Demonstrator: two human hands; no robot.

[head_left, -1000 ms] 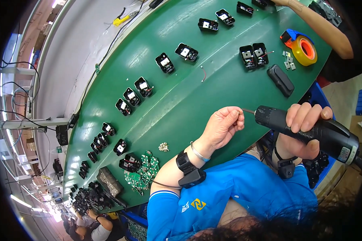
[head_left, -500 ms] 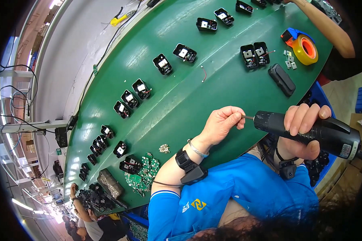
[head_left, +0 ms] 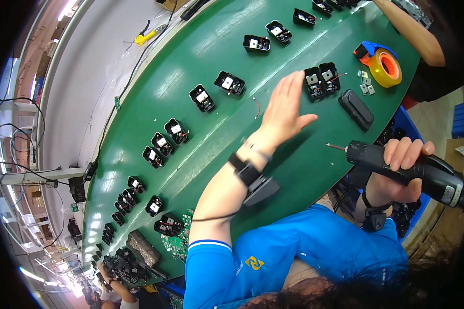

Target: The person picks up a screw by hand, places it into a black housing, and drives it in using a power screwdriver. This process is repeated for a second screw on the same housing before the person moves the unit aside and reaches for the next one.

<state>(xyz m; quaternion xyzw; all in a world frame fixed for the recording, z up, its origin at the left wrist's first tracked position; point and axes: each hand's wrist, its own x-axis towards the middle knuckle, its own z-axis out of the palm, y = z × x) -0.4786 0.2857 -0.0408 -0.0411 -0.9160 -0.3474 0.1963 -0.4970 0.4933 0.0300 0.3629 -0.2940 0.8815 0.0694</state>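
My left hand (head_left: pixel 282 114) reaches over the green table with its fingers stretched out, holding nothing. Its fingertips are next to a pair of black plastic housings (head_left: pixel 314 91) with white parts and wires inside. My right hand (head_left: pixel 403 153) is wrapped round a black electric screwdriver (head_left: pixel 368 157), held over the table's near edge. The screwdriver's thin bit (head_left: pixel 336 147) points left toward my left hand, well apart from it. A black oblong case (head_left: pixel 355 109) lies between the housings and the screwdriver.
More black housings (head_left: pixel 201 98) stand in a curved row along the green table (head_left: pixel 216 139). A tape dispenser (head_left: pixel 386 67) and small metal plates (head_left: pixel 367 88) lie at the right. Circuit boards (head_left: pixel 174 246) are heaped near my left arm. A co-worker's arm (head_left: pixel 412 31) reaches in at upper right.
My left hand has left the screwdriver's bit, moved up toward the pair of housings, and opened from a pinch. The screwdriver in my right hand has shifted slightly right.
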